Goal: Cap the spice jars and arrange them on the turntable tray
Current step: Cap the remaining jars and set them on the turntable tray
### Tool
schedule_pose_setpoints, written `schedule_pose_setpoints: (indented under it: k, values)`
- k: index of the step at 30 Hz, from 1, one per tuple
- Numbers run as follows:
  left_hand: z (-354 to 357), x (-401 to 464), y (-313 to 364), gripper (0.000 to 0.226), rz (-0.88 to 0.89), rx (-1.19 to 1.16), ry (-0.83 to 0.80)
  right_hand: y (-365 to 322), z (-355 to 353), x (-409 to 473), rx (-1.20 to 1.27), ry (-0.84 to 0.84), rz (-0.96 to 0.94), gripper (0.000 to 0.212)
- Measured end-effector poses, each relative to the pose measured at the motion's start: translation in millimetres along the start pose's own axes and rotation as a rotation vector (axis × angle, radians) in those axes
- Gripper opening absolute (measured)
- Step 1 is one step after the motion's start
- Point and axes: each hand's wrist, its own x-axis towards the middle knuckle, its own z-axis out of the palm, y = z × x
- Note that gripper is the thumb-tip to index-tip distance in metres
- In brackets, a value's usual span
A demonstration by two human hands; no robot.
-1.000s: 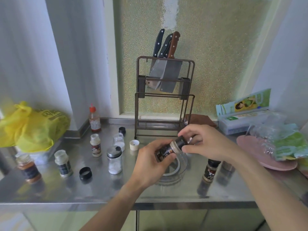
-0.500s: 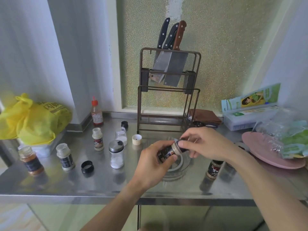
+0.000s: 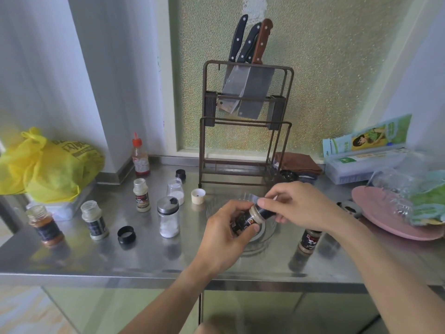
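My left hand (image 3: 225, 233) grips a dark-labelled spice jar (image 3: 243, 219), tilted to the right above the clear turntable tray (image 3: 266, 239). My right hand (image 3: 298, 206) pinches the black cap (image 3: 266, 213) at the jar's mouth. A capped dark jar (image 3: 309, 241) stands right of the tray. On the left stand uncapped jars: an orange-spice jar (image 3: 45, 225), a white-label jar (image 3: 94, 220), a small brown-label jar (image 3: 141, 195) and a clear jar (image 3: 175, 190). A metal-lidded salt shaker (image 3: 168, 216) stands among them. Loose caps: a black ring cap (image 3: 126, 234), a cream cap (image 3: 198, 196), a small black cap (image 3: 180, 174).
A knife rack (image 3: 245, 121) with cleavers stands behind the tray. A yellow bag (image 3: 50, 165) sits far left, a red-topped sauce bottle (image 3: 140, 156) at the back. A pink plate (image 3: 385, 218) with plastic bags and a box (image 3: 361, 162) lie right. The counter's front edge (image 3: 168, 273) is near.
My hands with the jar and cap have sunk slightly toward the tray, and the cap sits closer on the jar's mouth. The view has shifted a little.
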Motion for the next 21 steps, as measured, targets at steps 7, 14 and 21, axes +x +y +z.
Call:
schedule_pose_setpoints:
  k: [7,14,21]
  values:
    - [7.3,2.5,2.9,0.035,-0.002,-0.015,-0.004,-1.8,0.4,-2.4,0.014,0.064,0.05,0.028]
    - [27.4,21.9,12.3,0.033,-0.003,0.046,0.033,2.5,-8.1,4.0,-0.051,0.165,0.055,0.032]
    - [77.8,79.5,20.1,0.037,0.054,0.298,0.002,27.0,-24.7,27.3,-0.378,0.27,0.157,0.041]
